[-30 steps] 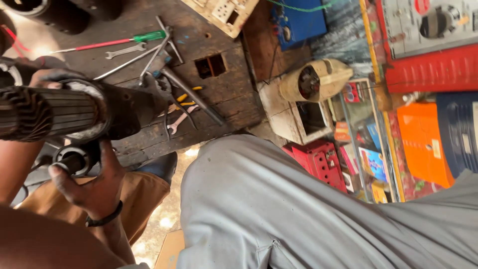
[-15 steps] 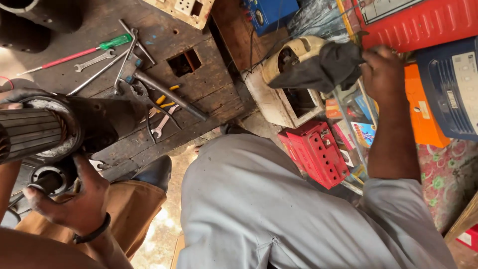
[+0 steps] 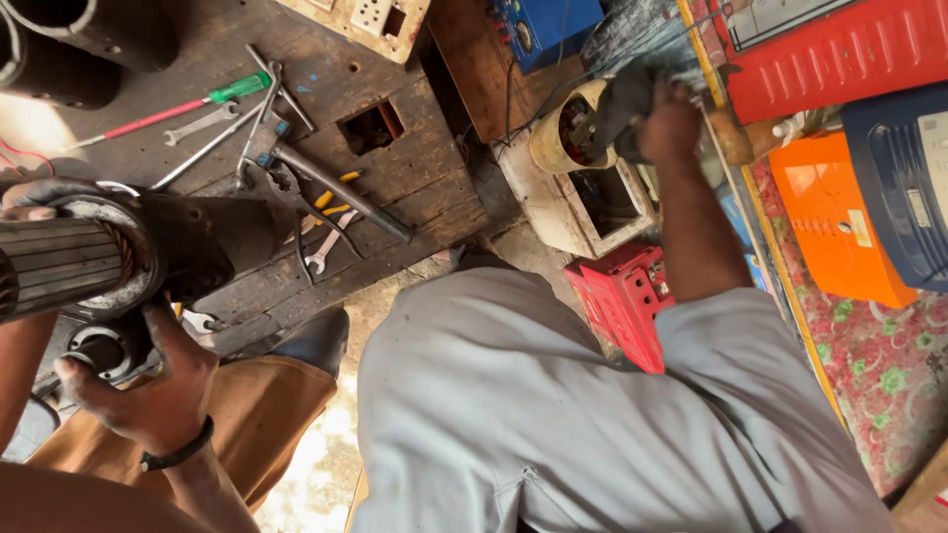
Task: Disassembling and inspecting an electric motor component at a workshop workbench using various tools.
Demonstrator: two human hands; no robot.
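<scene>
So in the head view, the left hand [image 3: 148,380] is sitting low at the left edge, wrist bent back with a dark band around it, palm pushing up against the underside of the big motor rotor [image 3: 118,257]. Its fingers are curling together, with the fingertips lying right by a small round metal part [image 3: 99,350] just below the rotor. The thumb is pointing up and pressing on the rotor's dark end housing. The rotor itself is lying sideways across the left edge of the picture, over the near edge of the wooden workbench [image 3: 395,188], ribbed core to the left and dark shaft end pointing right.

The right hand [image 3: 667,123] is stretching way out, arm nearly straight, reaching up and away over the grey-shirted back of another person [image 3: 553,415] who is bending over between the bench and the shelves. That hand is closing on a dark rag [image 3: 622,104] pressed against a cream-coloured round housing [image 3: 568,133] sitting on a white box [image 3: 563,202]; fingers are wrapped tight around the cloth.

On the bench there's a green-handled screwdriver [image 3: 178,109], a few spanners [image 3: 202,123] and a hammer [image 3: 331,183] lying loose, well apart from both hands.
</scene>
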